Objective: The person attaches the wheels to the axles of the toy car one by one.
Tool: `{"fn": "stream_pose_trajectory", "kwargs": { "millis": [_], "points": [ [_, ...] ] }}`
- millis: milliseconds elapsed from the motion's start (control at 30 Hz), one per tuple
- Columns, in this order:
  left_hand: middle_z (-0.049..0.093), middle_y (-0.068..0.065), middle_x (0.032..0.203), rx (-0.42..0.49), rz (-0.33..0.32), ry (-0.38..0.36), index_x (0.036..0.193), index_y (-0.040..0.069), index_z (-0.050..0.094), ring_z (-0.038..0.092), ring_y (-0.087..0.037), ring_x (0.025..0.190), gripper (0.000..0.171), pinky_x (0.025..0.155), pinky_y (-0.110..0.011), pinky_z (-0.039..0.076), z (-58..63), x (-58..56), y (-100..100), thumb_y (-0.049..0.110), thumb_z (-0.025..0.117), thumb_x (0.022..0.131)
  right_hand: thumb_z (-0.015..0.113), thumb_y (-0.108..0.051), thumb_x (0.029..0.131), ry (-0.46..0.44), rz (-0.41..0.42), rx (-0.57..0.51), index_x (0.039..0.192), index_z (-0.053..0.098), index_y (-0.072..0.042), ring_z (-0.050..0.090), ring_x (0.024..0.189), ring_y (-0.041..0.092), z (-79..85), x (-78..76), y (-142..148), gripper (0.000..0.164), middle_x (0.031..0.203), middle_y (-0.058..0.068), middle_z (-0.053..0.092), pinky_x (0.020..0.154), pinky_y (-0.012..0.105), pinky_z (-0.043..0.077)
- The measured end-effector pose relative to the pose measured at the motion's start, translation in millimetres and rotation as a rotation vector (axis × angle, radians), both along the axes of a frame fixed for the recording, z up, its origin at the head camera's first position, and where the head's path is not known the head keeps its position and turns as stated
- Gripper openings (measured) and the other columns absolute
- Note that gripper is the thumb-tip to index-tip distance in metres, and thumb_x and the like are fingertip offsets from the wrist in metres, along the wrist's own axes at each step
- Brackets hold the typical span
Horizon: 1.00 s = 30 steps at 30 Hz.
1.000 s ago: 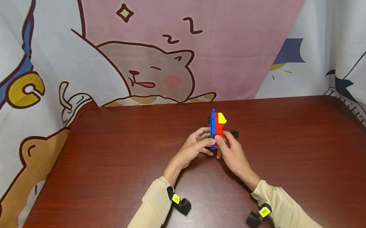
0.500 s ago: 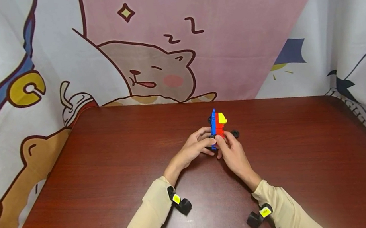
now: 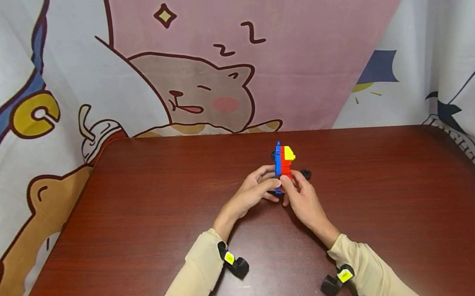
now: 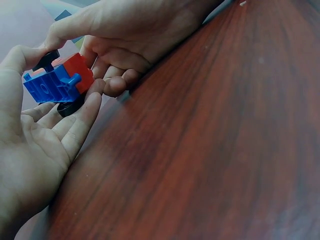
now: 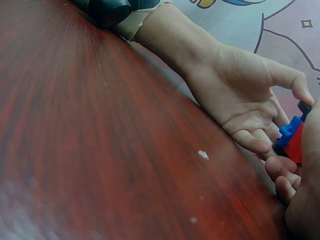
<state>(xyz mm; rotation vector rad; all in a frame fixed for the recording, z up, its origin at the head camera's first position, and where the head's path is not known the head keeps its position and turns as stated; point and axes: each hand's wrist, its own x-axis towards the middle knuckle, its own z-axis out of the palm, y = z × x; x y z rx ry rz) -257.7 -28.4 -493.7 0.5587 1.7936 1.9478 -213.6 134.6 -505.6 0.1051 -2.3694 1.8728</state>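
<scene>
A small toy car (image 3: 281,159) of building blocks, with a blue base, red and yellow blocks and black wheels, is held up between both hands. My left hand (image 3: 252,193) pinches a wheel of its axle, thumb above and fingers below. My right hand (image 3: 305,203) holds the red side, its thumb close to the left thumb. In the left wrist view the blue base (image 4: 50,87) faces the camera, with a black wheel (image 4: 46,60) under the thumbs and another wheel (image 4: 70,107) by the left fingers. The right wrist view shows only part of the car (image 5: 295,142).
A black wheel (image 3: 306,173) shows just past the right hand; whether it is loose or attached cannot be told. The dark red wooden table (image 3: 142,200) lies beneath. Printed curtains (image 3: 297,54) stand behind and at the sides. A small white speck (image 5: 203,154) is on the tabletop.
Both hands keep the same hold on the toy car. The whole scene has shifted very slightly to the right in the head view.
</scene>
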Motion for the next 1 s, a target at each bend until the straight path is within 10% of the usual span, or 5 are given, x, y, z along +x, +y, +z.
{"fn": "stream_pose_trajectory", "kwargs": {
  "millis": [1000],
  "points": [
    [0.055, -0.021, 0.138, 0.004, -0.005, 0.006, 0.141, 0.001, 0.046, 0.067, -0.023, 0.104, 0.047, 0.077, -0.037, 0.062, -1.0, -0.3, 1.2, 0.011, 0.058, 0.097, 0.051, -0.028, 0.105, -0.001, 0.011, -0.019, 0.132, 0.053, -0.002, 0.056, 0.057, 0.016, 3.8, 1.2, -0.2, 0.038, 0.085, 0.009, 0.064, 0.056, 0.025, 0.051]
  ]
}}
